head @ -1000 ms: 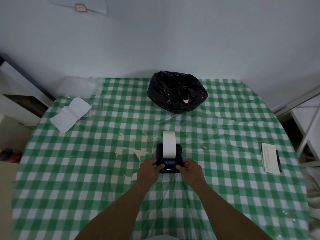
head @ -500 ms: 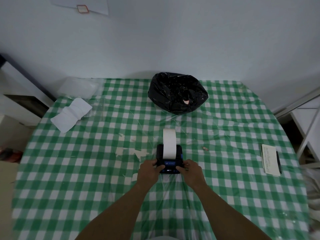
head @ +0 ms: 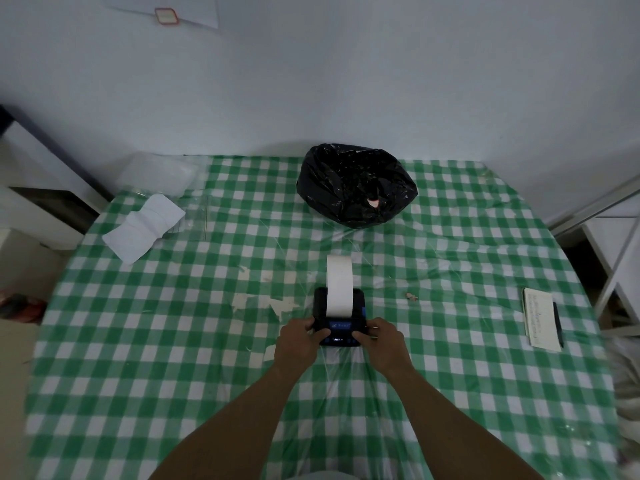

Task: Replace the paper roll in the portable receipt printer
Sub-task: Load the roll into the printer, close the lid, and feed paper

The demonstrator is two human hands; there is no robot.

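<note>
A small black receipt printer (head: 320, 304) with a lit blue display lies on the green checked table near the middle. A white paper strip (head: 339, 289) runs out of it away from me and lies flat on the cloth. My left hand (head: 298, 341) grips the printer's near left corner, thumb on the front panel. My right hand (head: 384, 342) grips the near right corner the same way. The printer's near edge is hidden behind my fingers.
A black rubbish bag (head: 356, 185) stands at the back centre. A folded white paper (head: 143, 226) and clear plastic bags (head: 162, 174) lie at the back left. A notepad with a pen (head: 542, 318) rests at the right edge. Torn paper bits (head: 263, 303) lie left of the printer.
</note>
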